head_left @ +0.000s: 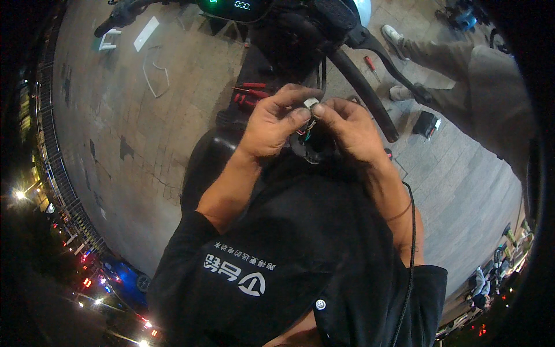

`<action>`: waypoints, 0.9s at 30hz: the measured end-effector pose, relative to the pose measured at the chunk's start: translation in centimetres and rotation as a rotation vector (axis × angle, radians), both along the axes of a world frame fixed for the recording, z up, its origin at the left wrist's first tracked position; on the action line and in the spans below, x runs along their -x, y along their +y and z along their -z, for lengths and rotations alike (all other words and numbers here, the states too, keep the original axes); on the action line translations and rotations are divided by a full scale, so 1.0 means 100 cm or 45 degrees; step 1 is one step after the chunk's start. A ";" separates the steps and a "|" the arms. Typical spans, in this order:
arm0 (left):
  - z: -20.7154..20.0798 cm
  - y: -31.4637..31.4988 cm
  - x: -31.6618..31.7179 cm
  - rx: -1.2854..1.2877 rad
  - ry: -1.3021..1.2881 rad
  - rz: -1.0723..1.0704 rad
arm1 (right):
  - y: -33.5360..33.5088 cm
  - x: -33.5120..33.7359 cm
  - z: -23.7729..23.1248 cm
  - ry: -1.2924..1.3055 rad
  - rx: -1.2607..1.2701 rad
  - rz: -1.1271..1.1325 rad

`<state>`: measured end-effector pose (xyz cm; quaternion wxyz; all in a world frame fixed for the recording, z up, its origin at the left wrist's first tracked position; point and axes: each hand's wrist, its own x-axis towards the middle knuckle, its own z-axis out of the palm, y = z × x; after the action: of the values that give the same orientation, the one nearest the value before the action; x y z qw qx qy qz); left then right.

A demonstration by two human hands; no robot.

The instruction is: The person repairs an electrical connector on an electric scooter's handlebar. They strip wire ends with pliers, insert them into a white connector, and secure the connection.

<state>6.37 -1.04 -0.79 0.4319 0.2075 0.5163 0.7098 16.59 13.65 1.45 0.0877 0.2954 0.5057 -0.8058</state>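
Observation:
A small white plug connector (311, 103) with thin coloured wires (308, 132) sits between my two hands, above the seat of a dark scooter. My left hand (274, 120) pinches it from the left with thumb and fingers. From the other side my right hand (350, 126) closes on it, thumb pressed near its edge. The wires run down from the connector toward a black part (312, 155) close to my body. Just beyond my left hand, red-handled tools (250, 95) lie on the scooter's footboard. Some fingertips are hidden behind the connector.
The scooter's handlebar with a black grip (370, 95) and lit display (234, 7) is ahead. A red screwdriver (371, 65) and a black box (426, 125) lie on the paving to the right. Another person's legs (462, 75) stand there. A white panel (146, 33) lies far left.

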 end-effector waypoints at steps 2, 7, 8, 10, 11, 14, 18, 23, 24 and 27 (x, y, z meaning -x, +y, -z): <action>0.000 0.002 -0.012 0.016 -0.180 -0.102 | -0.003 -0.001 0.002 0.013 -0.035 0.044; 0.000 0.004 -0.022 -0.010 -0.253 -0.233 | -0.007 -0.002 -0.001 0.045 -0.136 0.066; -0.002 0.005 -0.023 -0.017 -0.260 -0.236 | -0.008 -0.003 -0.001 0.056 -0.140 0.073; -0.001 0.005 -0.025 -0.024 -0.269 -0.252 | -0.010 -0.004 -0.004 0.063 -0.143 0.093; 0.001 0.004 -0.026 -0.025 -0.274 -0.260 | -0.010 -0.004 -0.006 0.066 -0.144 0.105; 0.004 0.004 -0.026 -0.048 -0.237 -0.272 | -0.007 0.000 -0.014 -0.035 -0.124 0.050; 0.005 0.003 -0.026 -0.059 -0.140 -0.319 | -0.006 0.003 -0.009 -0.026 -0.035 0.039; 0.001 0.005 -0.027 -0.025 -0.100 -0.338 | -0.003 0.000 -0.008 0.030 0.039 0.060; 0.001 0.005 -0.027 -0.016 -0.069 -0.343 | -0.003 0.000 -0.008 0.026 0.040 0.055; 0.003 0.004 -0.028 -0.034 -0.010 -0.355 | -0.001 -0.001 -0.007 0.015 0.034 0.039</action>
<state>9.19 -0.66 -1.11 0.3283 0.1366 0.5289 0.7706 16.72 13.58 2.13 0.0761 0.2972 0.4908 -0.8155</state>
